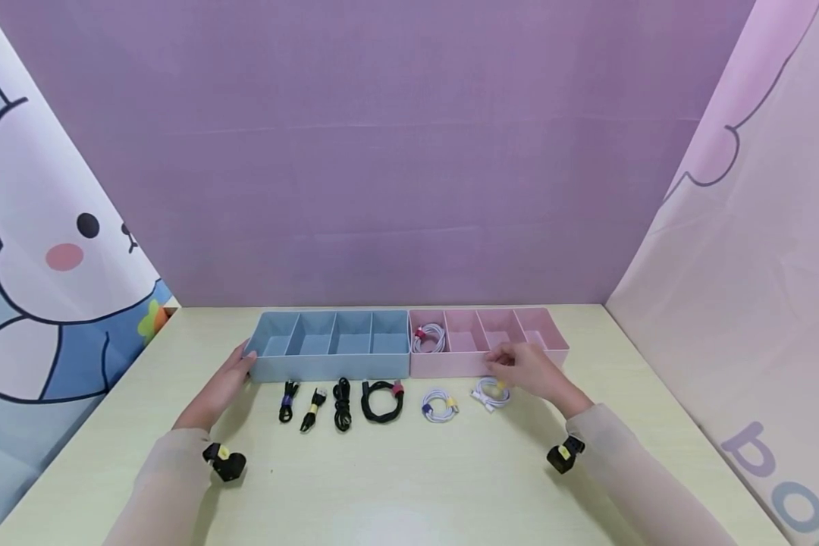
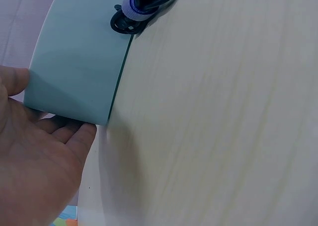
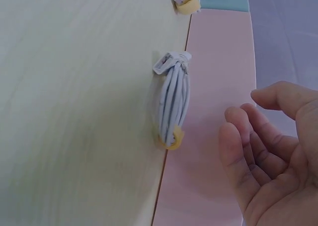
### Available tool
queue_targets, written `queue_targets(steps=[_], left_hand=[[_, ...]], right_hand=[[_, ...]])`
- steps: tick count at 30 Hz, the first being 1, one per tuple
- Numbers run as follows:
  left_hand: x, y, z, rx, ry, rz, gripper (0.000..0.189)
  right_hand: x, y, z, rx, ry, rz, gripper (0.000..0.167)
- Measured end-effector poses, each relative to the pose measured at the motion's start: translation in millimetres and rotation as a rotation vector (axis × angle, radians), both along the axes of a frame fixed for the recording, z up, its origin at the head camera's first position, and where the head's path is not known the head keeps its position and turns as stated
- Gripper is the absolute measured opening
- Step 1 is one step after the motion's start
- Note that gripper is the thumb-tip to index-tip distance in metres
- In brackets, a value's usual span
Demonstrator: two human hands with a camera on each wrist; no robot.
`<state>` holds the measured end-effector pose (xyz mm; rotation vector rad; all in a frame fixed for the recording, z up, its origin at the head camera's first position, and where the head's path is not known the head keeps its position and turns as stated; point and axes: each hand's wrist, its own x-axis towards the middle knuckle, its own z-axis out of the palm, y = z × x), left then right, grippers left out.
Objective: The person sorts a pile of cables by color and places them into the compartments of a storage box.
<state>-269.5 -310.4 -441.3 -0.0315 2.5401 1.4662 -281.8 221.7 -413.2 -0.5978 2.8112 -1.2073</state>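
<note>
My left hand [image 1: 228,379] grips the left end of a blue divided box [image 1: 327,369]; in the left wrist view the thumb is at its top edge and the fingertips [image 2: 89,129] lie against the end wall. Beside it stands a pink divided box [image 1: 450,368], whose leftmost compartment holds a coiled white cable [image 1: 437,334] with a red tie. Over the pink box's front rim hovers my right hand [image 1: 524,369], fingers loosely bent, thumb apart from them, nothing between. Just below lies a white cable bundle [image 3: 173,99] with a yellow tie, on the table against the box.
In front of the boxes lie another white coil [image 1: 440,406], a black coil with a red tie [image 1: 382,402], a plain black bundle [image 1: 342,404], and black cables with yellow [image 1: 312,409] and purple [image 1: 287,402] ties. A purple backdrop [image 1: 396,189] rises behind the table.
</note>
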Motion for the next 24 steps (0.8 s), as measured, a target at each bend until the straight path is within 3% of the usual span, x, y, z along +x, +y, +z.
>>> queue_targets(steps=[8, 15, 24], left_hand=[[0.1, 0.7, 0.2, -0.005, 0.001, -0.003, 0.073], [0.9, 1.4, 0.3, -0.002, 0.003, 0.003, 0.077], [0.6, 1.3, -1.6, -0.001, 0.020, 0.000, 0.077]], right_hand=[[1.8, 5, -5.9, 0.028, 0.028, -0.010, 0.015], [2.5, 11, -10.2, 0.039, -0.017, -0.028, 0.016], [1.9, 18, -21.4, 0.089, 0.060, -0.020, 0.008]])
